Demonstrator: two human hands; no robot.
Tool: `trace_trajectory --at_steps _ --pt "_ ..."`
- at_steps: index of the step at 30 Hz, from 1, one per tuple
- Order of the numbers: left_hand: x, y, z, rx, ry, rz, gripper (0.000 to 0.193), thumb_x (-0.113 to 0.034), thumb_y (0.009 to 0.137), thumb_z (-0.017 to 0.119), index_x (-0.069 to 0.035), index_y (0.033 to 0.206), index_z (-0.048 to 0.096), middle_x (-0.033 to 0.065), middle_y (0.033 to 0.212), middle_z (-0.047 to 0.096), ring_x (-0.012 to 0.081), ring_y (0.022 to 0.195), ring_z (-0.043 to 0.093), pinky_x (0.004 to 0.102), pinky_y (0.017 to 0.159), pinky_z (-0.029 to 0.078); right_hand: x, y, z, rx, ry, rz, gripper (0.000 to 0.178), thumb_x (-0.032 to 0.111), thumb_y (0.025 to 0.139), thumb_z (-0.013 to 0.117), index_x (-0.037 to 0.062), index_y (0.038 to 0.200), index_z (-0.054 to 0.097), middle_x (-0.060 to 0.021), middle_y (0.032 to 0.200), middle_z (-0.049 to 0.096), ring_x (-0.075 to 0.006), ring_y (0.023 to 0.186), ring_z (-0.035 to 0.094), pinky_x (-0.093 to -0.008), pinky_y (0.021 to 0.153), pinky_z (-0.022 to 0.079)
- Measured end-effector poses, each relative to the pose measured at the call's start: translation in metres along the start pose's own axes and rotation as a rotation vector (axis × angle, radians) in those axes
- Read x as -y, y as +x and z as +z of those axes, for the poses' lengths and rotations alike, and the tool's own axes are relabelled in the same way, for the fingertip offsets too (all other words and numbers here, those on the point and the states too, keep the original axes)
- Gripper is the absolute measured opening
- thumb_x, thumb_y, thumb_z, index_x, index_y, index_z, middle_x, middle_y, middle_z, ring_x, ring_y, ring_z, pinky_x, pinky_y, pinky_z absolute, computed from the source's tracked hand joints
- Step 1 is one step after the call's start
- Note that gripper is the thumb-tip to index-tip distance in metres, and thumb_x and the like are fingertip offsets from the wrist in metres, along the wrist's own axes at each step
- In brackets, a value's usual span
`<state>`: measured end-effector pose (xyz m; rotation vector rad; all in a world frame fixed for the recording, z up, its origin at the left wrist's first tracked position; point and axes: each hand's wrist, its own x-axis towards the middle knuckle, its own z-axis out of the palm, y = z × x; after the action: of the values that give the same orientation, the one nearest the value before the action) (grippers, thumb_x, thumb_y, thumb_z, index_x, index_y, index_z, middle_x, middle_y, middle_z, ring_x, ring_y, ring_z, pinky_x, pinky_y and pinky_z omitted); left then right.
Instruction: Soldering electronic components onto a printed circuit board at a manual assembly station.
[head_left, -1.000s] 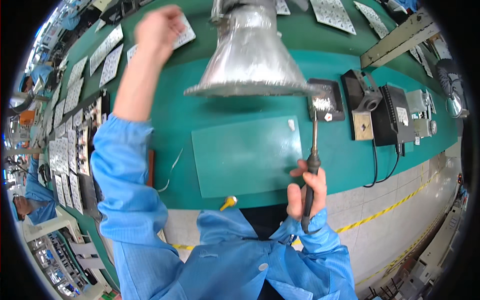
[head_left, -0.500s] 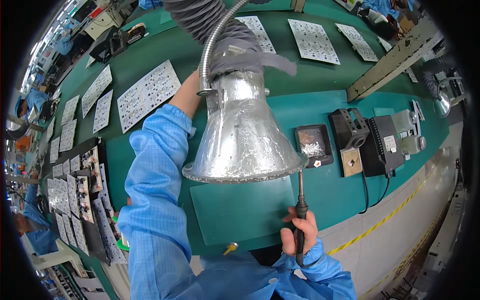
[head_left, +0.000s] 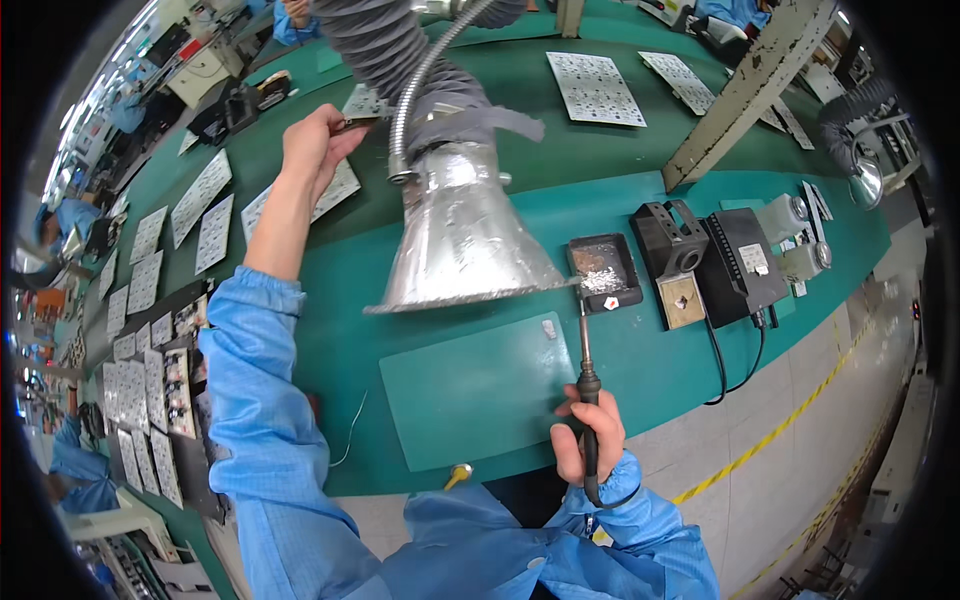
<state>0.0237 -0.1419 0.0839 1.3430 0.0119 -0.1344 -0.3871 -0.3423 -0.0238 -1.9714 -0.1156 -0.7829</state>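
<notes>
My left hand (head_left: 312, 150) reaches far across the bench, its fingers closed on the near edge of a pale circuit board (head_left: 366, 102). The grey hose and fume hood hide part of this board. Under the hand and wrist lies another large circuit board (head_left: 338, 190) on the dark green mat. My right hand (head_left: 592, 435), close to my body, grips a soldering iron (head_left: 589, 385) by its black handle. The iron's tip points away from me, just below the hood's right rim and near a black tray (head_left: 603, 272) with bits of solder in it.
A silver fume hood (head_left: 465, 235) on a ribbed hose hangs over the middle. Right of it stand an iron holder (head_left: 668, 250), a black soldering station (head_left: 745, 262) and bottles (head_left: 803, 262). A metal post (head_left: 750, 95) rises behind. Several boards (head_left: 215, 232) lie at left.
My left hand has come out from behind the hood, moving left with the circuit board. The view has shifted. My right hand still holds the soldering iron.
</notes>
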Motion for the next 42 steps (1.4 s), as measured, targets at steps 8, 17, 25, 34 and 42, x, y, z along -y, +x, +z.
trace_trajectory --at_steps 8,17,25,34,42 --pt "-0.089 -0.083 -0.176 -0.040 0.233 0.252 0.033 -0.021 0.094 0.054 0.007 0.111 0.057 0.0192 0.112 0.063 0.0302 0.101 0.065 0.0371 0.091 0.052 0.003 0.000 -0.001 -0.061 0.022 -0.030 0.039 -0.001 0.076 0.066 -0.0002 0.113 0.053 -0.0249 0.101 0.062 -0.0316 0.086 0.063 -0.0392 0.078 0.051" --pt "-0.130 -0.379 -0.279 -0.323 0.029 0.320 0.036 -0.014 0.089 0.050 0.006 0.118 0.055 0.0203 0.121 0.060 0.0317 0.112 0.059 0.0424 0.099 0.046 0.006 0.002 -0.006 -0.064 0.177 -0.023 0.040 0.004 0.081 0.069 -0.0007 0.117 0.052 -0.0263 0.111 0.060 -0.0343 0.097 0.063 -0.0416 0.084 0.050" --pt "0.009 -0.404 -0.117 0.036 -0.069 0.016 0.018 -0.017 0.074 0.059 -0.006 0.073 0.045 0.0099 0.068 0.052 0.0230 0.067 0.055 0.0372 0.065 0.049 0.037 -0.001 -0.003 -0.189 0.714 0.108 0.061 0.054 0.092 0.053 0.0103 0.133 0.038 -0.0274 0.130 0.052 -0.0416 0.120 0.052 -0.0559 0.103 0.038" --pt "0.063 -0.323 -0.078 0.209 0.037 -0.338 0.010 -0.002 0.088 0.056 0.006 0.084 0.061 0.0180 0.096 0.069 0.0155 0.084 0.065 0.0265 0.073 0.051 0.017 -0.007 -0.015 -0.133 0.378 0.322 0.045 -0.006 0.088 0.055 0.0067 0.129 0.042 -0.0246 0.127 0.055 -0.0363 0.119 0.056 -0.0470 0.104 0.040" --pt "0.091 -0.314 -0.068 -0.052 1.040 0.844 0.022 -0.001 0.080 0.067 0.004 0.102 0.065 0.0148 0.103 0.066 0.0250 0.085 0.064 0.0330 0.071 0.052 -0.012 -0.011 0.000 -0.059 -0.035 0.153 0.043 -0.010 0.088 0.053 0.0031 0.128 0.044 -0.0268 0.128 0.055 -0.0367 0.122 0.054 -0.0447 0.106 0.040"
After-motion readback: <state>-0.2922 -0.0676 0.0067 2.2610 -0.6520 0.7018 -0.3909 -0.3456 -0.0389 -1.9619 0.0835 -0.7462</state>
